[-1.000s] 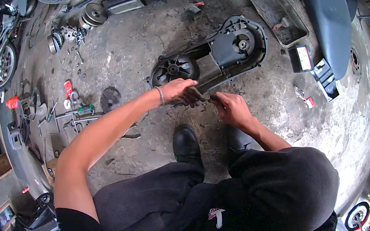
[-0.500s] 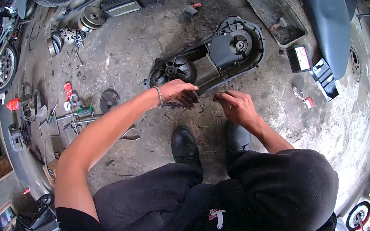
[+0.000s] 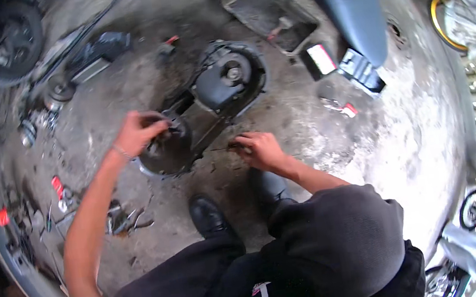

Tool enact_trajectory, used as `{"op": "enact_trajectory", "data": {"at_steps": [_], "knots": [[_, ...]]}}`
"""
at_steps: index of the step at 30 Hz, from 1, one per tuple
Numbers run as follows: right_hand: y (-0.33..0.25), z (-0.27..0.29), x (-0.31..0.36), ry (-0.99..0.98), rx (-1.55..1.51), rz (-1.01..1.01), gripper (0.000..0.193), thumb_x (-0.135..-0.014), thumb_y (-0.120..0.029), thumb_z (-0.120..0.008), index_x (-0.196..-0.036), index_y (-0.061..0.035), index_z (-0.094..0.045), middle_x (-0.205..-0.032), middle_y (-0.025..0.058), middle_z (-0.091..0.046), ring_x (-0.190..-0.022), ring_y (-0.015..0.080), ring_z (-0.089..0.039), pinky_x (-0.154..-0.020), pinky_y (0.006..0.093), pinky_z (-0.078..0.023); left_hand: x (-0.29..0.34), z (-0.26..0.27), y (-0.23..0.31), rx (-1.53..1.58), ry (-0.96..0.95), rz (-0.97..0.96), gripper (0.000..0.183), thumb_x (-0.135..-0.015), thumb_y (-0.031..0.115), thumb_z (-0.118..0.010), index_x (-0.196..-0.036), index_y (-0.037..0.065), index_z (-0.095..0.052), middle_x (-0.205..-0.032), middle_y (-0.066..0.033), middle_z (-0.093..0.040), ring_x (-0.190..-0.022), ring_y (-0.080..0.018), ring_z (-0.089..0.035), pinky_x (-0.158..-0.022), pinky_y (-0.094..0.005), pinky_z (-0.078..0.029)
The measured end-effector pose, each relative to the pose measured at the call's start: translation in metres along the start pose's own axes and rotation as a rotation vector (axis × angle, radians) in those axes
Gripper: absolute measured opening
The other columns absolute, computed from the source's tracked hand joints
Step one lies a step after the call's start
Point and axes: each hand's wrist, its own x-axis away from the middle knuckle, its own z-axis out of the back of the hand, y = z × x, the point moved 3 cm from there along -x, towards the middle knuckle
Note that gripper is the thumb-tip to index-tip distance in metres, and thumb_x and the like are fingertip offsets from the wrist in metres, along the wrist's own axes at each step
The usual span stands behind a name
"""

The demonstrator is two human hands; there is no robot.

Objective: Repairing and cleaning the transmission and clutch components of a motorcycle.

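Note:
A long dark engine casing (image 3: pixel 204 123) lies slantwise on the concrete floor in front of my boots. Over its round near-left end, my left hand (image 3: pixel 138 133) has its thumb and fingers bent together. Motion blur and the dark parts behind hide what they pinch. Beside the casing's near-right edge is my right hand (image 3: pixel 259 150), a little apart from it. Its fingers are curled inward, and their dark tips hide whatever they hold. A round hub (image 3: pixel 234 75) shows in the casing's far end.
A metal tray (image 3: pixel 277 14) lies beyond the casing, near a long dark seat (image 3: pixel 345 2). A battery (image 3: pixel 318 61) stands at the right. Left of my feet are pliers (image 3: pixel 139 219) and other tools. A wheel (image 3: pixel 13 43) is at the far left.
The view has turned, so the casing appears farther left and more slanted. My left hand has moved from the casing's near edge to over its round end. My right hand stays near the casing.

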Motion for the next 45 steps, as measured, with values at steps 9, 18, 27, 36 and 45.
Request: {"op": "enact_trajectory", "data": {"at_steps": [9, 18, 27, 36, 45], "knots": [[0.016, 0.0, 0.011, 0.009, -0.047, -0.161, 0.022, -0.078, -0.011, -0.064, -0.1, -0.0125, -0.067, -0.084, 0.0057, -0.068, -0.065, 0.0289, -0.06, -0.057, 0.0346, -0.046, -0.033, 0.074, -0.043, -0.094, 0.267, -0.091, 0.016, -0.086, 0.009, -0.066, -0.091, -0.006, -0.067, -0.076, -0.0075, -0.067, -0.064, -0.0124, -0.058, -0.062, -0.0235, -0.048], [0.043, -0.006, 0.023, -0.025, -1.024, -0.874, 0.019, -0.09, -0.013, -0.061, -0.105, -0.0019, -0.062, -0.094, 0.0116, -0.068, -0.079, 0.0239, -0.065, -0.066, 0.0326, -0.051, -0.001, 0.091, -0.122, -0.06, 0.202, 0.075, 0.015, -0.086, 0.01, -0.067, -0.095, -0.002, -0.067, -0.076, -0.0071, -0.067, -0.061, -0.0134, -0.06, -0.055, -0.0207, -0.045], [0.033, -0.008, -0.002, 0.386, -1.645, -0.864, 0.019, -0.091, -0.014, -0.063, -0.106, -0.0023, -0.065, -0.104, 0.0105, -0.069, -0.1, 0.0206, -0.065, -0.087, 0.0331, -0.049, 0.014, 0.069, -0.138, 0.192, 0.273, 0.208, 0.032, -0.096, 0.029, -0.057, -0.111, 0.001, -0.062, -0.082, -0.0084, -0.065, -0.059, -0.0145, -0.06, -0.053, -0.0234, -0.047], [0.056, -0.023, 0.0, 0.459, -1.87, -0.869, 0.02, -0.091, -0.017, -0.062, -0.108, -0.0066, -0.066, -0.112, 0.0072, -0.068, -0.104, 0.0195, -0.063, -0.094, 0.0331, -0.043, 0.015, 0.057, -0.132, 0.316, 0.37, 0.329, 0.039, -0.096, 0.041, -0.055, -0.103, 0.004, -0.062, -0.075, -0.0074, -0.062, -0.055, -0.0145, -0.057, -0.05, -0.0249, -0.046], [0.057, 0.005, -0.039, 0.381, -1.939, -0.726, 0.022, -0.092, -0.021, -0.062, -0.109, -0.0089, -0.067, -0.112, 0.0055, -0.069, -0.11, 0.018, -0.061, -0.094, 0.0319, -0.041, 0.009, 0.053, -0.114, 0.177, 0.397, 0.358, 0.043, -0.092, 0.045, -0.059, -0.102, 0.003, -0.064, -0.08, -0.0052, -0.062, -0.062, -0.0143, -0.057, -0.055, -0.0254, -0.045]]}}
